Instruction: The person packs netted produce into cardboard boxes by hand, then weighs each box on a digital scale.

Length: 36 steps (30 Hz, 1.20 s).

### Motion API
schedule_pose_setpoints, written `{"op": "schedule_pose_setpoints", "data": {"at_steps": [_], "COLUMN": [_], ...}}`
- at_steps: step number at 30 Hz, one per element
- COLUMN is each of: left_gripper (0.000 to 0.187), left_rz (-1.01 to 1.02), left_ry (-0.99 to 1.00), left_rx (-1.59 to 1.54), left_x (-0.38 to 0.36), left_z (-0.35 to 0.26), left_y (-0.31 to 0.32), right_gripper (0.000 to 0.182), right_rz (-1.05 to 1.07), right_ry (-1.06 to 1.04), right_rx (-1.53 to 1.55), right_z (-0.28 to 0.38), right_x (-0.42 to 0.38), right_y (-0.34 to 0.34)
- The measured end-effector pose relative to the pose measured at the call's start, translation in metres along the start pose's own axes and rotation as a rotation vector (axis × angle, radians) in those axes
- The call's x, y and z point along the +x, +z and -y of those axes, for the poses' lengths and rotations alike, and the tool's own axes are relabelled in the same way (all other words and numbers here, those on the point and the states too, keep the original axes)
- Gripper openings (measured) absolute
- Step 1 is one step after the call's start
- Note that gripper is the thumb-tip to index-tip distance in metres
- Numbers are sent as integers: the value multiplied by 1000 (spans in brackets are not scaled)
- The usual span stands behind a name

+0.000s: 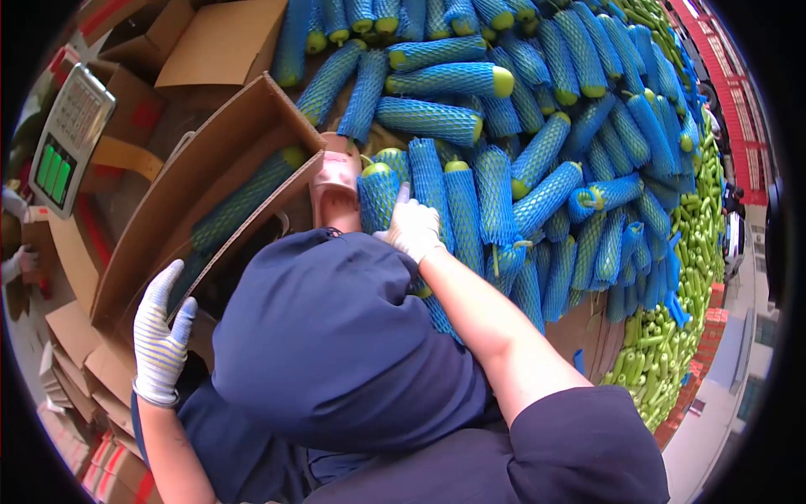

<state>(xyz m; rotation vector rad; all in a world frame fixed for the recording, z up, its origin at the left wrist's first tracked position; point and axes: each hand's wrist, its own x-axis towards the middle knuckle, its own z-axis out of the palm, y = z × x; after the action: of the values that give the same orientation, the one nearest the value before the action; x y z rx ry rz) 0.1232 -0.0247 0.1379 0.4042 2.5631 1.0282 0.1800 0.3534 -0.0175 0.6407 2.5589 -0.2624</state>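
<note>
My left hand (164, 336), in a striped work glove with bluish fingertips, is open beside the near rim of a cardboard box (214, 181). The thumb stands apart from the fingers. Inside that box lies a long green gourd (252, 197) in a blue foam net. My right hand (416, 231), also gloved, reaches into the netted gourds and closes on the side of an upright gourd (379, 191). Its index finger lies along the net, while the other fingers are partly hidden. More netted gourds (460, 202) stand close beside it.
A large heap of netted gourds (579, 59) spreads ahead and right, with bare green gourds (663, 361) beyond. A pink clog (336, 178) is beside the box. At left are a digital scale (71, 139), more cartons (222, 42) and another person's gloved hand (18, 262).
</note>
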Motion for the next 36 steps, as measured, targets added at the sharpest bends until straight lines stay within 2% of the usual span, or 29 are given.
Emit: {"op": "schedule_pose_setpoints", "data": {"at_steps": [4, 6, 7, 8, 9, 10, 11, 12, 13, 14, 16, 18, 19, 20, 22, 24, 26, 27, 29, 30, 31, 32, 33, 35, 36], "left_gripper": [44, 44, 45, 45, 44, 44, 44, 44, 44, 44, 44, 44, 44, 44, 41, 41, 41, 41, 44, 44, 44, 44, 45, 45, 46], "left_rz": [-1, 2, -45, -16, -41, -69, -69, -47, -25, -26, 2, -4, -8, -13, -2, -15, -35, -32, -48, -52, -61, -64, -120, -236, -216], "left_ry": [60, -112, 131, -98, 124, 346, 347, 193, 36, 35, -30, -34, -42, -49, 41, 77, 110, 123, 131, 113, 109, 102, 43, -48, -99], "left_rx": [79, -20, 171, -7, 158, 323, 319, 185, 52, 52, 53, 41, 33, 33, 108, 111, 112, 139, 199, 231, 287, 343, 287, 163, 145], "left_x": [-4, -7, -3, -7, -4, 1, -2, -5, -8, -8, -5, -2, -1, 0, -1, -2, -1, -1, -6, -8, -12, -17, -20, -24, -25], "left_z": [-2, -10, 2, -2, 20, 32, 36, 23, 14, 11, 6, -3, -6, -6, -4, -2, -2, -3, -7, -12, -13, -12, -10, -5, -7], "left_y": [-6, -10, -10, -12, -13, -14, -14, -13, -13, -14, -16, -13, -12, -12, -10, -11, -12, -14, -24, -32, -43, -55, -64, -77, -85], "right_gripper": [118, 109, 109, 101, 92, 92, 86, 80, 81, 83, 94, 105, 116, 116, 125, 130, 124, 109, 66, 51, 47, 51, 63, 88, 99], "right_rz": [213, 174, 173, 129, 81, 77, -165, -407, -495, -582, -435, -110, -59, -56, -61, -121, -144, -150, -112, 24, 12, 90, 185, 262, 308], "right_ry": [-4, -41, -33, -76, -119, -114, -168, -227, -145, -60, 286, 441, 441, 434, 417, 355, 217, 258, 159, 93, 70, 44, -44, -184, -296], "right_rx": [213, 280, 275, 298, 321, 318, 325, 329, 233, 137, 109, 167, 186, 183, 370, 442, 613, 560, 757, 962, 990, 1123, 1327, 1303, 1225], "right_z": [-17, -26, -29, -32, -35, -45, -62, -80, -97, -117, -161, -184, -182, -184, -199, -224, -232, -210, -215, -194, -184, -182, -161, -127, -109], "right_x": [15, 10, 7, 2, 0, 1, 1, 1, -1, -2, 8, 23, 27, 33, 50, 68, 72, 55, 51, 28, 11, 3, -18, -31, -20], "right_y": [-14, -13, -12, -11, -11, -9, -5, -5, -19, -33, -28, -28, -32, -31, -20, 2, 6, -17, -20, -46, -61, -72, -94, -128, -141]}}
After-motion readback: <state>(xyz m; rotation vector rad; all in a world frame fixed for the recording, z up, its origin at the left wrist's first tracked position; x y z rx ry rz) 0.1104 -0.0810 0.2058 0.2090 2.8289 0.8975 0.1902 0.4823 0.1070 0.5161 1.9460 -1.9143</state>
